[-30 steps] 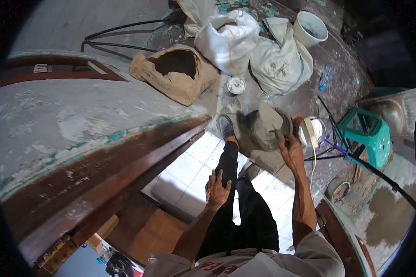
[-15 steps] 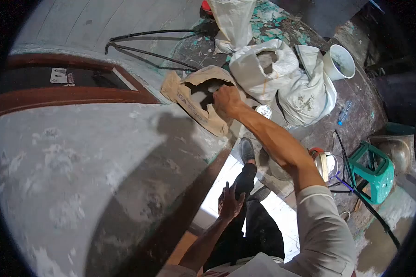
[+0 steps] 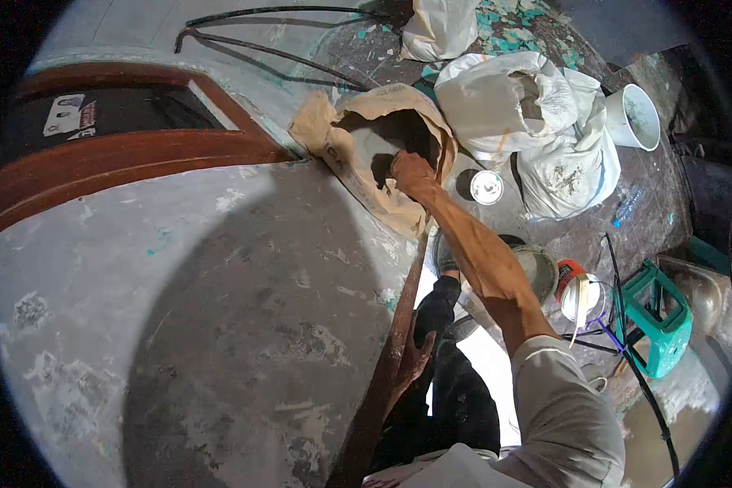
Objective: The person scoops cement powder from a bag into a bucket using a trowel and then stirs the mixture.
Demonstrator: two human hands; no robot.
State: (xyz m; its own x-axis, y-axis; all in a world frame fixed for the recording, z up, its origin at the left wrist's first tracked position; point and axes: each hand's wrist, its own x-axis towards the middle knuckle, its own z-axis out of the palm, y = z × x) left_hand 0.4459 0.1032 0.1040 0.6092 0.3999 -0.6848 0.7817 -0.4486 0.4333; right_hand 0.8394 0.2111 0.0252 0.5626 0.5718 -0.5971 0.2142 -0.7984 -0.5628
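Observation:
A torn brown paper bag (image 3: 351,172) stands open against the wall, with pale grey powder-like material inside. My right hand (image 3: 415,174) is at the mouth of this bag, its fingers curled closed; what they hold inside is hidden. Lower down, my left hand (image 3: 413,359) hangs by my leg beside a brown wooden edge (image 3: 382,378), which covers part of it. Its visible fingers are stretched apart and hold nothing. Just right of the bag, a small white-lidded can (image 3: 486,188) stands on the floor.
White sacks (image 3: 484,122) stand behind the can, with a white bucket (image 3: 633,119) farther right. A round grey container (image 3: 537,272), a red-and-white pail (image 3: 581,294) and a green stool (image 3: 657,317) are at right. Black bent rods (image 3: 276,58) lie at the back.
The camera view has shifted, so more of the bag's inside and the round container show. My right hand stays at the bag's mouth. My left hand is now partly behind the wooden edge.

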